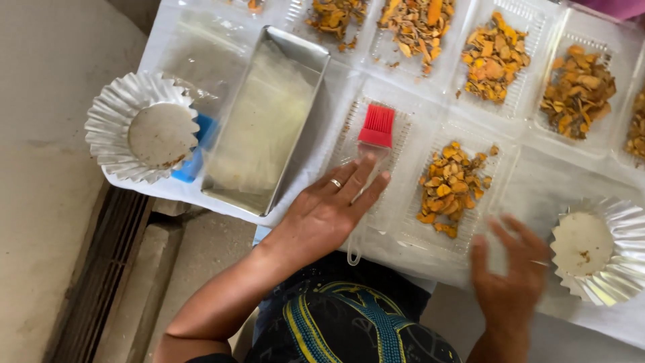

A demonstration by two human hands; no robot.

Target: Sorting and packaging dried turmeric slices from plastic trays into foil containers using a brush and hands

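red-bristled brush (pixel 375 128), clear handle, just past left hand (pixel 329 212) fingertips | orange-yellow dried pieces (pixel 447 188) between both hands | silver fluted foil cup (pixel 601 249) beside right hand (pixel 510 275) fingers | blue-yellow patterned dark cloth (pixel 349 323)

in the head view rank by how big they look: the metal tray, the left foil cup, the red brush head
1. metal tray, clearly largest.
2. left foil cup, about half the tray's length.
3. red brush head, by far smallest.
All lie on the same surface, so nearness hardly skews this.
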